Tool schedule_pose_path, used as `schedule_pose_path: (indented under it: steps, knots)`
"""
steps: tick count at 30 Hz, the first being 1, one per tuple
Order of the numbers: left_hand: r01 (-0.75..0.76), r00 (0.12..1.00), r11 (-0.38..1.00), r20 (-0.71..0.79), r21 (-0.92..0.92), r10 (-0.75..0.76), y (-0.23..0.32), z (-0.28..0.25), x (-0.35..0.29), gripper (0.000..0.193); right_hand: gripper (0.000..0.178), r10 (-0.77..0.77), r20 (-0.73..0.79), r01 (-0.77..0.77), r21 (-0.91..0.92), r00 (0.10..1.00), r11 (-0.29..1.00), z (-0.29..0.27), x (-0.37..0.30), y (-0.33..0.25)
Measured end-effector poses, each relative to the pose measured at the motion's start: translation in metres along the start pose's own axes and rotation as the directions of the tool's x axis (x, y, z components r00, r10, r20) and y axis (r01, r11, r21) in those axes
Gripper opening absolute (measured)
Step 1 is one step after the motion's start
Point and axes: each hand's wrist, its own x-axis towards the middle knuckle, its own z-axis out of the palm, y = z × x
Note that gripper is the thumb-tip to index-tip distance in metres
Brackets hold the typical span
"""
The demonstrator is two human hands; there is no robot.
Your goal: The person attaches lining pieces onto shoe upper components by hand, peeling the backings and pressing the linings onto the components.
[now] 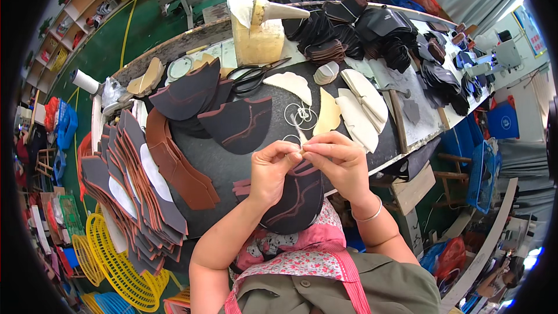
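While a dark shoe piece (293,200) lies under the wrists at the near bench (418,119) edge, a white thread (301,147) is pinched between the fingertips of the left hand (272,170) and the right hand (340,160), which touch each other. At nine o'clock, stacked dark and brown pieces (136,192) are fanned out. Loose thread loops (301,116) lie at twelve o'clock, just beyond the hands. Farther off at eleven, black scissors (253,77) are seen before a yellowish block (257,40).

Head view, close above workbench (407,122)
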Motion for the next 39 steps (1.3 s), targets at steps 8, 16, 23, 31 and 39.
schedule_pose_path:
  steps: [8,16,23,31,39]
  knots:
    - [-0.158,0.987,0.938,0.089,0.31,0.137,0.001,0.013,0.005,0.005,0.015,-0.238,0.013,0.23,-0.312,0.971,0.922,-0.007,0.0,-0.002]
    - [0.107,0.981,0.948,-0.187,0.299,-0.052,-0.013,-0.018,0.039,0.013,0.011,-0.234,-0.678,0.097,-0.234,0.696,0.967,-0.085,0.002,0.001]
    - [0.002,0.983,-0.263,0.047,0.965,0.18,-0.009,-0.028,0.04,0.03,0.014,-0.364,-0.657,0.03,-0.461,0.66,0.887,-0.09,-0.015,-0.01]
    - [-0.513,0.858,0.431,0.446,0.742,0.254,0.018,0.039,-0.013,0.034,0.013,0.084,-0.085,-0.063,0.222,0.993,0.973,-0.01,-0.035,-0.006]
    - [-0.671,0.741,0.279,0.606,0.687,0.29,0.03,0.017,-0.029,0.027,0.011,0.094,0.064,-0.111,0.369,0.994,0.923,-0.006,-0.041,-0.005]
